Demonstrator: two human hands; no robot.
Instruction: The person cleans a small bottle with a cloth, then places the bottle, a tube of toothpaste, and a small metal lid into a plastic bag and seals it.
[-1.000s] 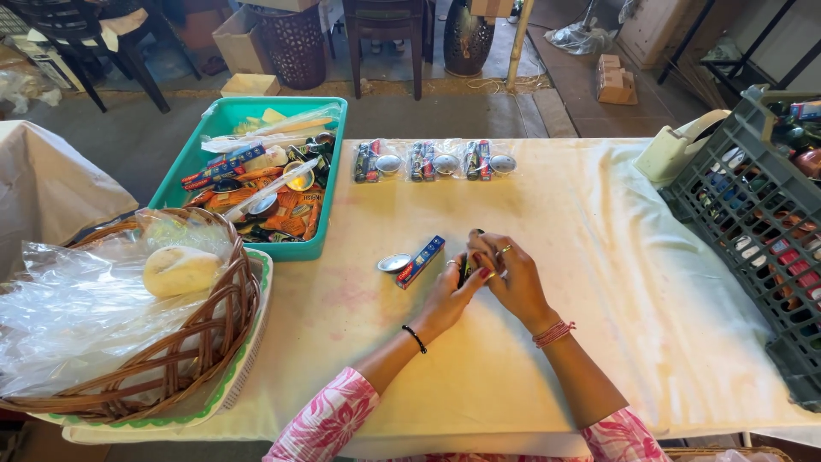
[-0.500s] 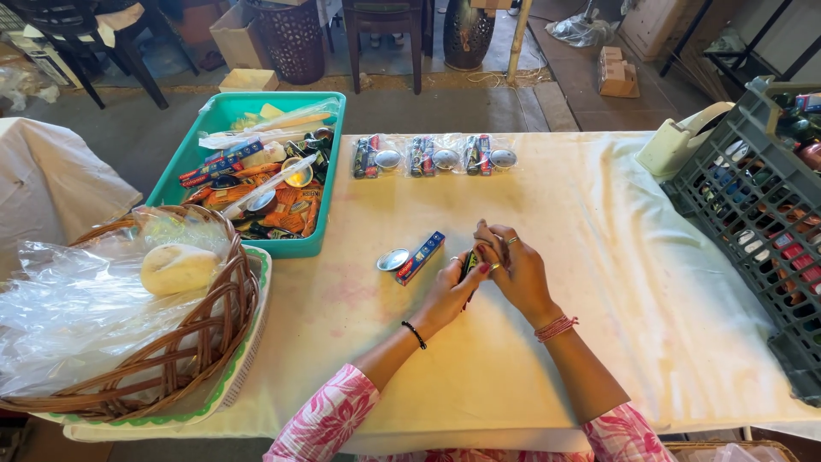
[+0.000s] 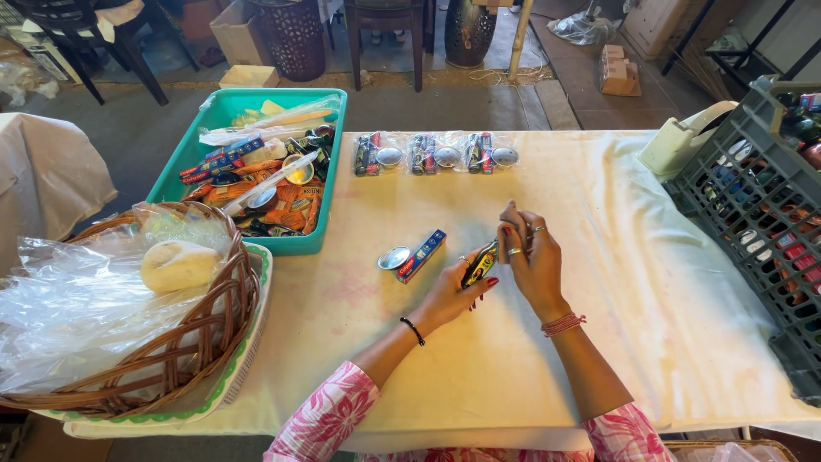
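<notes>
A small dark sachet with yellow and red print (image 3: 480,264) sits pinched between both hands above the middle of the cream cloth-covered table (image 3: 684,325). The left hand (image 3: 451,293) grips its lower end with thumb and fingers closed on it; the right hand (image 3: 530,259), rings on its fingers, clamps the upper end, so the two hands meet on the sachet.

Just at 9 o'clock from the sachet lie a slim blue and red rectangular packet (image 3: 422,255) and, touching its far end, a small round silver foil-lidded cup (image 3: 393,257). At 12 o'clock, near the table's far edge, three clear plastic bags of sachets and foil cups (image 3: 434,154) lie in a row. At 10 o'clock stands a teal plastic tray (image 3: 184,171) full of mixed sachets. At 8 o'clock, a brown wicker basket (image 3: 205,334) holds crumpled clear plastic and a pale round bread roll (image 3: 178,264). At 3 o'clock a grey plastic crate (image 3: 753,205) overhangs the table's right edge.
</notes>
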